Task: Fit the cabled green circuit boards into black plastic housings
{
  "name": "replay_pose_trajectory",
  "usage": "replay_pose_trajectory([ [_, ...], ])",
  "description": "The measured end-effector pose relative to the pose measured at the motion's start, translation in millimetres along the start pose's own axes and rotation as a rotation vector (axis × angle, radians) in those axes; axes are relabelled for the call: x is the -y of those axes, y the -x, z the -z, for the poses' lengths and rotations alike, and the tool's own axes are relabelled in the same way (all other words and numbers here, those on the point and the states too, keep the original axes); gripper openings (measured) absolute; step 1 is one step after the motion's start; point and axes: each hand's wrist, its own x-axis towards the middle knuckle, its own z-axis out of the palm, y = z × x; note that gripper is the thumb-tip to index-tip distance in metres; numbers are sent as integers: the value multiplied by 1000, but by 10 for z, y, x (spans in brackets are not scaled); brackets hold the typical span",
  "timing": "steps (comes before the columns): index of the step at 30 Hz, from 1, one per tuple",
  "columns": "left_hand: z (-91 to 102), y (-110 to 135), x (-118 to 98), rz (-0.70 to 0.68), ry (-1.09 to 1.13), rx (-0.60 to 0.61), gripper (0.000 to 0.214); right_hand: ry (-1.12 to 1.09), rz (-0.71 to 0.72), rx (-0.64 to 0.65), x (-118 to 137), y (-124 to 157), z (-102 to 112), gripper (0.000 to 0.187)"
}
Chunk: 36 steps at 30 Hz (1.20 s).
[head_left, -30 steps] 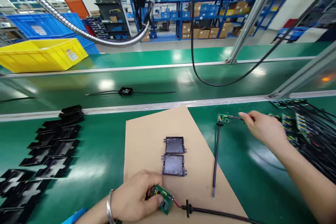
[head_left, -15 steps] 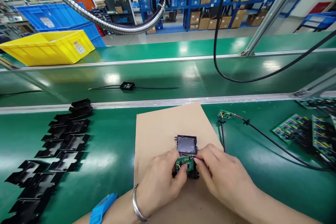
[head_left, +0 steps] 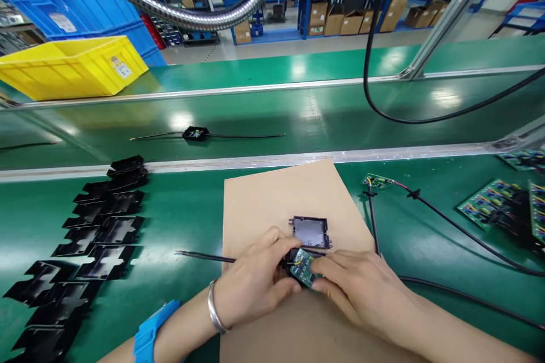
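My left hand point(head_left: 255, 281) and my right hand point(head_left: 357, 289) meet over a brown cardboard sheet point(head_left: 298, 198). Both are closed on a small green circuit board point(head_left: 304, 265), which rests on a black plastic case half mostly hidden under my fingers. A black cable point(head_left: 204, 256) runs out to the left from under my left hand, and another leads off to the right. An empty black case half point(head_left: 312, 232) lies just beyond the board. I wear a metal bangle and a blue wrist strap point(head_left: 153, 332) on my left arm.
Rows of black plastic parts point(head_left: 93, 232) lie to the left. A second wired circuit board point(head_left: 374, 182) lies right of the cardboard, with several more boards point(head_left: 494, 204) at far right. A finished unit point(head_left: 195, 134) sits on the conveyor belt. A yellow bin point(head_left: 72, 68) stands behind.
My right hand left the board at the right and joined my left hand. The green board was carried onto the nearer case half, and its cable now trails out to the left.
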Motion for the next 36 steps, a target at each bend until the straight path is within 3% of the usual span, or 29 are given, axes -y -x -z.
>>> replay_pose_trajectory([
  [12, -209, 117, 18, 66, -60, -34, 55, -94, 94, 186, -85, -114, 174, 19],
  [21, -238, 122, 17, 53, -106, -7, 49, -112, 143, 308, -150, -311, 340, 22],
  [30, -287, 124, 15, 50, -240, -14, 55, 229, 24, 129, -26, -41, -58, 12],
  [36, -310, 112, 1, 55, -280, 1, 55, 306, 23, 37, 90, -105, -48, 21],
])
